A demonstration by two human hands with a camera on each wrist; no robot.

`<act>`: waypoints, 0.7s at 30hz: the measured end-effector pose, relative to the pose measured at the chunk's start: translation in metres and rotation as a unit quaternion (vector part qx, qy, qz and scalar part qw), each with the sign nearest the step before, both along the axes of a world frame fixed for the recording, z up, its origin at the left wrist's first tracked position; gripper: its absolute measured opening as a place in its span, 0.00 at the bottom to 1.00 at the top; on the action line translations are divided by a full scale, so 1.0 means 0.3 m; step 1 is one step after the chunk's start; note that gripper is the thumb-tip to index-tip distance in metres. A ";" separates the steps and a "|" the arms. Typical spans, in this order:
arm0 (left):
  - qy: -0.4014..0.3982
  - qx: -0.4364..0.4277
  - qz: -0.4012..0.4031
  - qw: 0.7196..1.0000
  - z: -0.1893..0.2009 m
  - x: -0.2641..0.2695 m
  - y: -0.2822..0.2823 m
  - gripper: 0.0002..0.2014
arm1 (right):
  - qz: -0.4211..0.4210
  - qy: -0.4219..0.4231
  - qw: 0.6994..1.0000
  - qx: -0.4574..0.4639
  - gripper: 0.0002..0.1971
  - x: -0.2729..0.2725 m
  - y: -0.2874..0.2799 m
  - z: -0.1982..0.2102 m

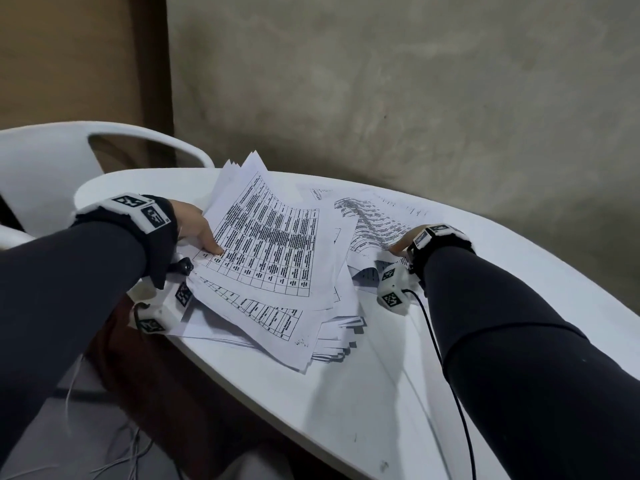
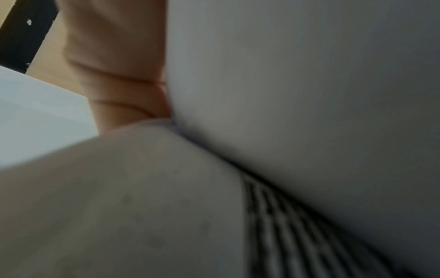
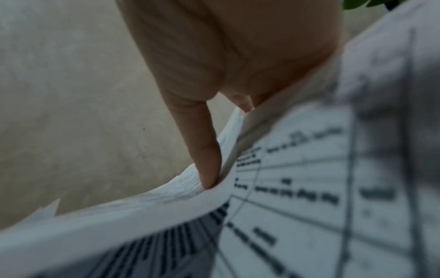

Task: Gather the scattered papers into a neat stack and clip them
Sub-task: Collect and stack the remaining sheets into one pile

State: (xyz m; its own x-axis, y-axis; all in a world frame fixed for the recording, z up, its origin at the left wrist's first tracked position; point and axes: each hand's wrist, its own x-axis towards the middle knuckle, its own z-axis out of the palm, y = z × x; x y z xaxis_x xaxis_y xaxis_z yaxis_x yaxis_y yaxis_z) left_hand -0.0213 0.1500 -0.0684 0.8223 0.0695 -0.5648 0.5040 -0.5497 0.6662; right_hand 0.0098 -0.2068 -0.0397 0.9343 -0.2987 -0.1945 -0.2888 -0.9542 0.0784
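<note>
Printed papers lie scattered on a white oval table (image 1: 346, 393). My left hand (image 1: 207, 239) holds a raised bundle of table-printed sheets (image 1: 270, 244) by its left edge, thumb on top and fingers hidden underneath. In the left wrist view a finger (image 2: 119, 65) lies against the bundle's blank underside (image 2: 285, 75). More sheets (image 1: 277, 317) are fanned out beneath the bundle. My right hand (image 1: 401, 247) pinches the papers on the right (image 1: 374, 220). In the right wrist view a finger (image 3: 207, 150) reaches between curled sheets (image 3: 309, 188). No clip shows in any view.
A white plastic chair (image 1: 52, 161) stands behind the table's left end. A rough grey wall (image 1: 415, 81) rises right behind the table. A black cable (image 1: 450, 358) trails from my right wrist across the tabletop. The table's near edge (image 1: 242, 386) runs diagonally below the papers.
</note>
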 end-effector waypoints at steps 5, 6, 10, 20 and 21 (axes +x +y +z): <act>-0.006 0.011 -0.015 1.000 0.004 0.002 0.000 0.12 | -0.045 -0.051 0.997 0.033 0.31 -0.004 0.037 -0.026; -0.008 0.009 -0.012 1.000 0.004 0.004 -0.002 0.11 | -0.041 -0.048 0.997 0.048 0.32 0.011 0.043 -0.034; -0.006 0.005 -0.007 1.000 0.005 0.003 -0.013 0.06 | -0.034 -0.052 0.989 0.135 0.31 0.033 0.009 -0.043; -0.053 -0.024 -0.028 0.998 0.005 -0.048 -0.027 0.12 | -0.080 -0.490 0.712 0.497 0.38 -0.032 -0.064 0.246; -0.063 -0.034 -0.028 0.997 -0.007 -0.050 -0.029 0.18 | -0.059 -0.502 0.681 0.530 0.37 -0.060 -0.068 0.283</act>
